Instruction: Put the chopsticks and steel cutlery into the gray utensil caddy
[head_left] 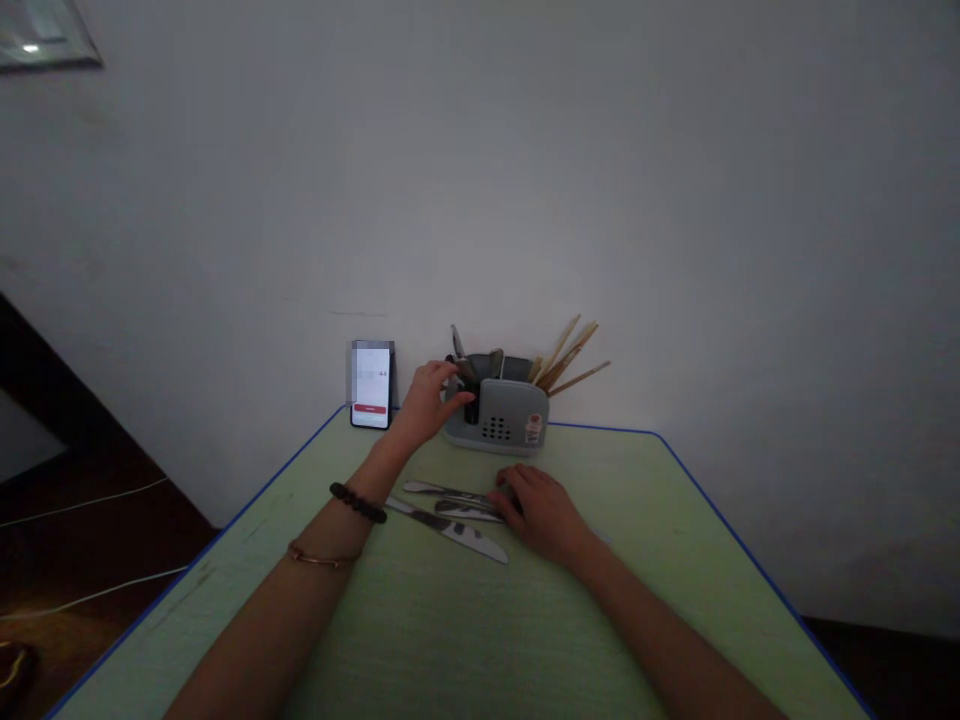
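Note:
My left hand (431, 402) is at the left end of a grey cutlery holder (514, 408). Its fingers and thumb curl around a dark, upright piece (471, 408) at the holder's front left; what exactly they grip is unclear. Metal utensils stick up from the holder beside these fingers. On the table, my right hand (536, 505) is curled over the right ends of several metal cutlery pieces (450, 492), hiding those ends. A table knife (461, 535) lies slanted just in front of them, its left end close to my left wrist.
Wooden chopsticks (562, 362) lean out of the holder's right side. A phone (370, 385) with a lit screen stands against the wall at the left. The pale green table (450, 640) has a blue edge and meets the wall (637, 200) at the back.

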